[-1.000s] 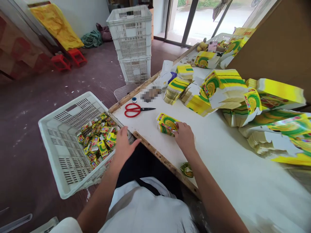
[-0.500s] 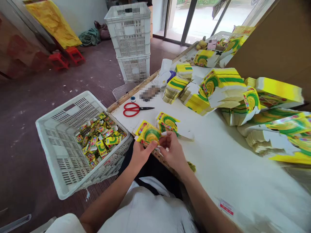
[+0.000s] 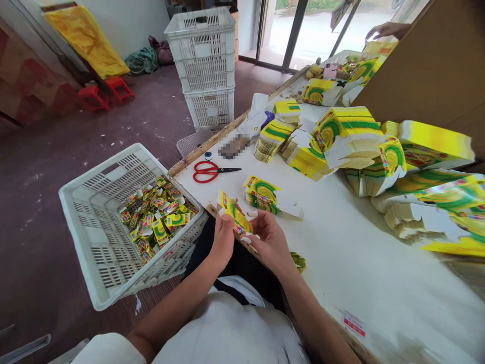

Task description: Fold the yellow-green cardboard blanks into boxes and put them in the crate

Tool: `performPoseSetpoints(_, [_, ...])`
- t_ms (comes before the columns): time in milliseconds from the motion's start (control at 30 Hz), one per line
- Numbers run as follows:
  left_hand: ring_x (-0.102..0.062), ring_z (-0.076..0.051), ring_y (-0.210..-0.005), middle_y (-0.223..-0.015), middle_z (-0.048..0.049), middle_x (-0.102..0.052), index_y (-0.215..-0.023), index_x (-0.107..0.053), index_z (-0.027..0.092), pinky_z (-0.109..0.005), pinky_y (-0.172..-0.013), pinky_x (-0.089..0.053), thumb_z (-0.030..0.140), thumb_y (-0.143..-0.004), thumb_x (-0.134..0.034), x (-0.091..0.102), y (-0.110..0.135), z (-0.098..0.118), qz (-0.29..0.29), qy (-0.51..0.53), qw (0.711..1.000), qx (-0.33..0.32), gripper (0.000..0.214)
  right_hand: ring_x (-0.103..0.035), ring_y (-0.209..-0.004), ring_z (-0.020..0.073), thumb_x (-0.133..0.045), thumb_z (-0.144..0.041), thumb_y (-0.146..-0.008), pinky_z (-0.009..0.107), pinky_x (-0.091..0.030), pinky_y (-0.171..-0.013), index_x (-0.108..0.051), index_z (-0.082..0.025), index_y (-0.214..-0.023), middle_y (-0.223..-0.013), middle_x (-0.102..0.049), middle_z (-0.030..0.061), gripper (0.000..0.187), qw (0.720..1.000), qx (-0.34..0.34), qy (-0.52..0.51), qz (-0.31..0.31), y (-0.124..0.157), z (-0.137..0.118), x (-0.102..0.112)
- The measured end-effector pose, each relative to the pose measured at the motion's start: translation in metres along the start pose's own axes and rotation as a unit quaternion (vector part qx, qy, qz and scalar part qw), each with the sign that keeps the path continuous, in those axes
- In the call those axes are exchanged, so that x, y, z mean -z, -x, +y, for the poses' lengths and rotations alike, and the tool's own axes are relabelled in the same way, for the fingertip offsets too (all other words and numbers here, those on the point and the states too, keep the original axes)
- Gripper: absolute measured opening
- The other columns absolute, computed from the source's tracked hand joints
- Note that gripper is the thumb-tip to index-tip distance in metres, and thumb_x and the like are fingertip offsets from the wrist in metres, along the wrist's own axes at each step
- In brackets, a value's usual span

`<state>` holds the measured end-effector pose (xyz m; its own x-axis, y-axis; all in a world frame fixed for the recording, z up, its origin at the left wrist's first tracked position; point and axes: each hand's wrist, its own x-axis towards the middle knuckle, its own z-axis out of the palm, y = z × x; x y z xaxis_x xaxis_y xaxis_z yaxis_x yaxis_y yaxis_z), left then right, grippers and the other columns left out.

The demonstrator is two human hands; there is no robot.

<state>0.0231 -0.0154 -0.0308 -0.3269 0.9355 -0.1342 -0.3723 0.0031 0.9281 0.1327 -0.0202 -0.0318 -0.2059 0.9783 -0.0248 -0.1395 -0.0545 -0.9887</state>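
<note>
Both hands work just past the table's [image 3: 379, 283] near wooden edge, above the lap. Bare white tabletop lies open to the right, and a white crate [image 3: 87, 222] of small folded boxes sits close on the left. The left hand [image 3: 223, 240] and right hand [image 3: 269, 242] together pinch one yellow-green carton blank [image 3: 235, 217], tilted on edge between them, each grip clenched on it at the fingertips. Just beyond lies a small stack of flat blanks [image 3: 261, 194], with red scissors [image 3: 210, 172] farther out and big carton piles [image 3: 341, 141] crowding the far right
</note>
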Motion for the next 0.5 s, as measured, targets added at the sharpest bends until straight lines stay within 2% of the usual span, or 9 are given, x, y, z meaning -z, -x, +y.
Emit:
performPoseSetpoints(67, [-0.061,-0.017,-0.077,-0.078,-0.0015,-0.063,-0.085,-0.058,0.020,-0.029,-0.072,-0.050,0.071,-0.057,-0.069,0.003,0.000,0.001,-0.034,-0.028,0.999,-0.027,0.059,-0.051,-0.066,0.0134,-0.074,-0.033,-0.070,0.027,-0.044,-0.063,-0.053,-0.024,-0.101,-0.073,-0.055,-0.0042,0.039,1.000,0.008,0.012,-0.005,0.001,-0.002,0.002])
performPoseSetpoints(100, [-0.060,-0.015,-0.074,-0.078,-0.0005,-0.063,-0.084,-0.057,0.020,-0.027,-0.069,-0.050,0.062,-0.057,-0.075,0.003,0.000,0.004,-0.033,-0.038,0.998,-0.035,0.053,-0.051,-0.067,0.0137,-0.072,-0.032,-0.072,0.027,-0.044,-0.064,-0.053,-0.024,-0.103,-0.074,-0.056,-0.0037,0.038,0.999,0.011,0.022,-0.023,0.002,-0.003,0.001])
performPoseSetpoints(167, [-0.057,-0.012,-0.066,-0.075,0.0020,-0.062,-0.080,-0.056,0.020,-0.024,-0.064,-0.049,0.043,-0.055,-0.081,0.000,0.000,0.010,-0.001,-0.063,0.997,-0.040,0.042,-0.052,-0.068,0.0142,-0.068,-0.030,-0.074,0.027,-0.044,-0.064,-0.053,-0.023,-0.103,-0.077,-0.057,-0.0029,0.033,0.997,0.015,0.044,-0.068,0.007,-0.004,-0.002])
performPoseSetpoints(233, [-0.056,-0.011,-0.061,-0.070,0.0040,-0.061,-0.078,-0.055,0.019,-0.022,-0.060,-0.048,0.031,-0.055,-0.079,-0.003,-0.001,0.016,0.041,-0.085,0.995,-0.037,0.035,-0.053,-0.069,0.0144,-0.064,-0.027,-0.075,0.027,-0.044,-0.063,-0.053,-0.023,-0.097,-0.078,-0.057,-0.0025,0.025,0.993,0.016,0.074,-0.091,0.010,-0.003,-0.006])
performPoseSetpoints(333, [-0.055,-0.010,-0.057,-0.065,0.0047,-0.061,-0.077,-0.057,0.019,-0.021,-0.055,-0.046,0.032,-0.057,-0.078,-0.003,-0.002,0.018,0.051,-0.083,0.995,-0.032,0.033,-0.053,-0.068,0.0146,-0.056,-0.020,-0.075,0.026,-0.044,-0.064,-0.055,-0.022,-0.087,-0.075,-0.059,-0.0025,0.013,0.988,0.031,0.139,-0.053,0.008,0.001,-0.007])
performPoseSetpoints(433, [-0.054,-0.010,-0.058,-0.065,0.0032,-0.062,-0.072,-0.059,0.018,-0.020,-0.056,-0.046,0.046,-0.069,-0.072,0.002,-0.003,0.015,0.012,-0.077,0.996,-0.051,0.031,-0.053,-0.067,0.0149,-0.055,-0.022,-0.076,0.026,-0.043,-0.064,-0.059,-0.021,-0.080,-0.070,-0.060,-0.0023,0.005,0.987,0.039,0.157,0.006,0.001,0.002,0.001])
performPoseSetpoints(500, [-0.052,-0.010,-0.057,-0.064,0.0028,-0.061,-0.069,-0.060,0.017,-0.020,-0.055,-0.045,0.050,-0.076,-0.067,0.005,-0.003,0.012,-0.001,-0.089,0.994,-0.057,0.034,-0.051,-0.062,0.0141,-0.057,-0.028,-0.078,0.025,-0.042,-0.059,-0.060,-0.021,-0.074,-0.065,-0.058,-0.0024,0.009,0.988,0.038,0.150,0.028,-0.003,0.002,0.006])
